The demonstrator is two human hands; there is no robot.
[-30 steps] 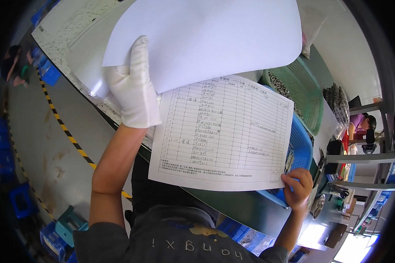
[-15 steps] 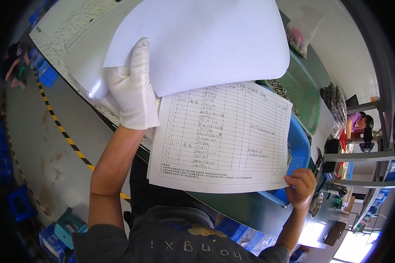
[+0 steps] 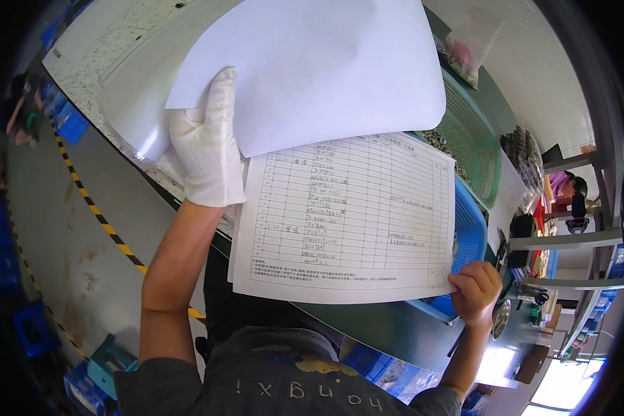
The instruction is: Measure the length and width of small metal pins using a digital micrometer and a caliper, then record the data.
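My left hand, in a white glove, grips a stack of lifted paper sheets, its thumb lying on their blank white side. Below these lies a printed form, a table with handwritten entries in its left columns, on top of other sheets. My bare right hand is closed on the form's lower right corner, fingers curled. What else that hand may hold is hidden. The upper part of the form is covered by the raised sheets.
Beyond the papers stand a green plastic basket with small metal parts and a blue basket. Clear bags lie farther off. A round metal bowl is right of my right hand. A person sits at the far right.
The papers have shifted slightly left and down in view, with the raised sheets still held by my left hand. My right hand keeps its grip on the corner.
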